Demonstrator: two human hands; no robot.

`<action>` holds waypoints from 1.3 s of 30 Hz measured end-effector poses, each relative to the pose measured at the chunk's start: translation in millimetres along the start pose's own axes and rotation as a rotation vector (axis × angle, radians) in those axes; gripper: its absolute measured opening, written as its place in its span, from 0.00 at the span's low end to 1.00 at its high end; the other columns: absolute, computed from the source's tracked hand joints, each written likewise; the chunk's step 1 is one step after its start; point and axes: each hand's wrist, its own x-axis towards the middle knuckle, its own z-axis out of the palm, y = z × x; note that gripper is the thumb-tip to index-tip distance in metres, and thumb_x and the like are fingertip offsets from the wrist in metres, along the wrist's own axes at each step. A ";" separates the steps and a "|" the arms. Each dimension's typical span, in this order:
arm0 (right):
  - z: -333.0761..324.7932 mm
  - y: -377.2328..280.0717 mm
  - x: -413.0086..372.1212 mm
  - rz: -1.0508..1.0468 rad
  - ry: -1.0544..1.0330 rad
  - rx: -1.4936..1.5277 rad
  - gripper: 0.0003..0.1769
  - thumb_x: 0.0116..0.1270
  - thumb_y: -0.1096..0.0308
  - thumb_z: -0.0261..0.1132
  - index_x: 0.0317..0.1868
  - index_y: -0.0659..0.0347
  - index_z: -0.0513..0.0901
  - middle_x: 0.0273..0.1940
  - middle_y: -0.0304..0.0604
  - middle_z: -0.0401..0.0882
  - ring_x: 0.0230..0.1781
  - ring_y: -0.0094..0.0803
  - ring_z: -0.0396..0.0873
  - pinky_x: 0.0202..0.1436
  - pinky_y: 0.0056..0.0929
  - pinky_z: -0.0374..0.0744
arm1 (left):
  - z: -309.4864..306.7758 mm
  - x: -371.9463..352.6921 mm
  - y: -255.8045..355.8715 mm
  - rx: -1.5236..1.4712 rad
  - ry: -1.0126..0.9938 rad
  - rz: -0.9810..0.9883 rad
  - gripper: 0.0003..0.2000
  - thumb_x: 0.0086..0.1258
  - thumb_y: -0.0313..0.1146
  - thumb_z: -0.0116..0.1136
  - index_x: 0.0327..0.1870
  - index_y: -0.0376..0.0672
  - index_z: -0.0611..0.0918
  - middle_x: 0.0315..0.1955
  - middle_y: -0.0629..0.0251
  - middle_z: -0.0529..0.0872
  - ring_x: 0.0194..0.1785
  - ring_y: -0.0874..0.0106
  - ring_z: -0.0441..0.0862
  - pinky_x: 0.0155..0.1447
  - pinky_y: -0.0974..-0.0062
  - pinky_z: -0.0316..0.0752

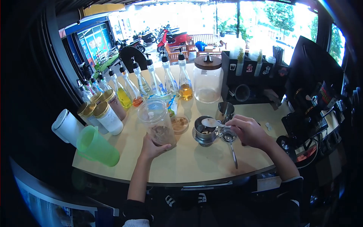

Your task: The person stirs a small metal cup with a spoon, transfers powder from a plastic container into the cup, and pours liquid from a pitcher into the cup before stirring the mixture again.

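- Currently, left hand is wrapped around the lower part of an open clear jar holding brown powder; the jar stands upright on the counter.
- Right hand pinches a white spoon, its bowl just over the metal filter cup.
- Filter cup sits right of the jar, mid-counter.
- Lid lies between the 2.
- Pump bottles line the far edge; green pitcher at left.

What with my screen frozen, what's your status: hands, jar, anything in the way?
Left hand gripping the clear powder jar. Right hand holding white spoon over the metal cup. Long-handled strainer lies beside the cup, not blocking.
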 end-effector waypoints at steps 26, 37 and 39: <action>29.7 -32.0 127.6 -0.534 0.418 -0.235 0.11 0.58 0.78 0.63 0.43 0.60 0.81 0.44 0.42 0.79 0.49 0.40 0.78 0.55 0.39 0.73 | -13.4 3.9 9.2 0.091 0.122 0.151 0.44 0.41 0.35 0.80 0.61 0.36 0.65 0.55 0.54 0.76 0.59 0.62 0.76 0.64 0.63 0.72; 64.1 134.9 0.5 0.296 0.709 0.261 0.07 0.64 0.72 0.64 0.40 0.67 0.80 0.34 0.40 0.77 0.32 0.24 0.76 0.36 0.23 0.75 | 48.3 -4.8 78.7 0.378 0.281 0.717 0.13 0.61 0.33 0.62 0.44 0.39 0.80 0.37 0.59 0.79 0.42 0.66 0.78 0.48 0.69 0.74; 72.7 132.9 -1.6 0.382 0.665 0.367 0.11 0.68 0.66 0.64 0.37 0.67 0.78 0.26 0.38 0.76 0.27 0.20 0.74 0.31 0.22 0.75 | 79.4 11.5 84.4 0.374 0.195 0.771 0.14 0.60 0.34 0.63 0.45 0.39 0.80 0.38 0.59 0.80 0.42 0.66 0.78 0.48 0.70 0.74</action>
